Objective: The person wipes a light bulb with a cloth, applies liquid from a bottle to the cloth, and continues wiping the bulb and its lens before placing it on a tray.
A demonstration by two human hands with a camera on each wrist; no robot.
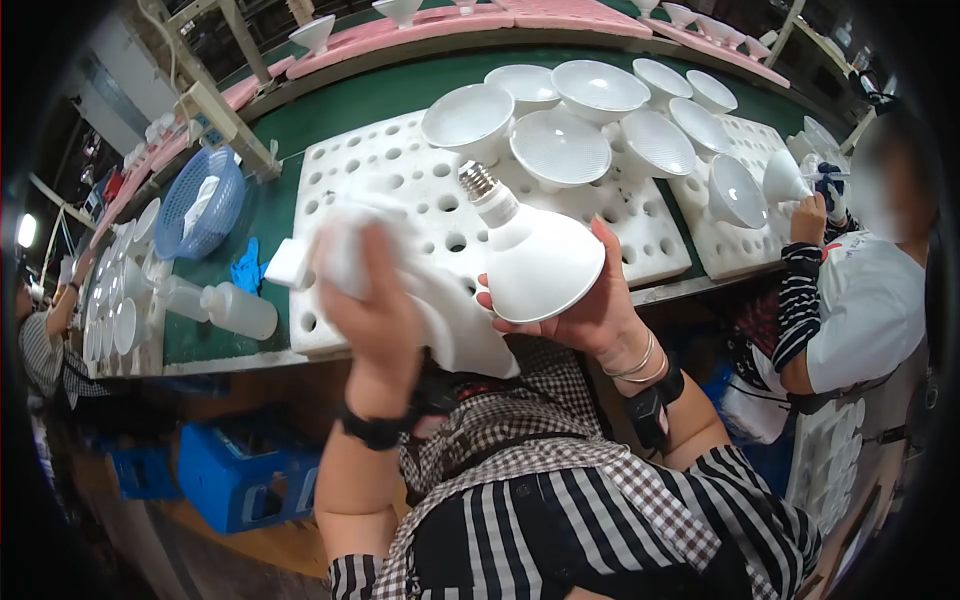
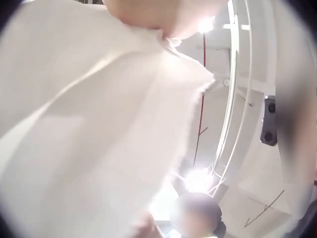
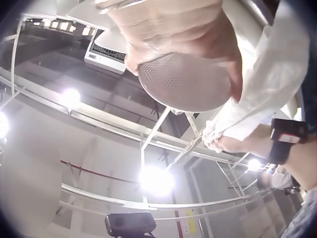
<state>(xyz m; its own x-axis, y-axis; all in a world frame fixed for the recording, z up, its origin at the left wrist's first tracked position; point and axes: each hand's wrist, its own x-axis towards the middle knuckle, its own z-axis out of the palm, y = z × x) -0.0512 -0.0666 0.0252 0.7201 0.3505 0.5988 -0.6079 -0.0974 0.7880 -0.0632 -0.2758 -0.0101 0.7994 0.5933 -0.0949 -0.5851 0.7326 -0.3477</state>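
In the head view my right hand (image 1: 612, 318) grips a white reflector bulb (image 1: 545, 258) by its wide rim. Its metal screw base points up and away to the left. The right wrist view shows the bulb's dimpled lens face (image 3: 181, 84) between the fingers and thumb. To the left of the bulb, my left hand (image 1: 372, 310), blurred, holds a bunched white cloth (image 1: 452, 315) that hangs down beside the bulb. That cloth (image 2: 104, 129) fills much of the left wrist view and hides most of the left fingers.
Behind the hands lies a white foam board (image 1: 345, 190) with holes, bearing several upturned reflector bulbs (image 1: 560, 148). Leftward on the green table are a blue basket (image 1: 172, 245), a plastic bottle (image 1: 240, 311) and a blue glove (image 1: 248, 268). Another person (image 1: 865, 300) works at the right.
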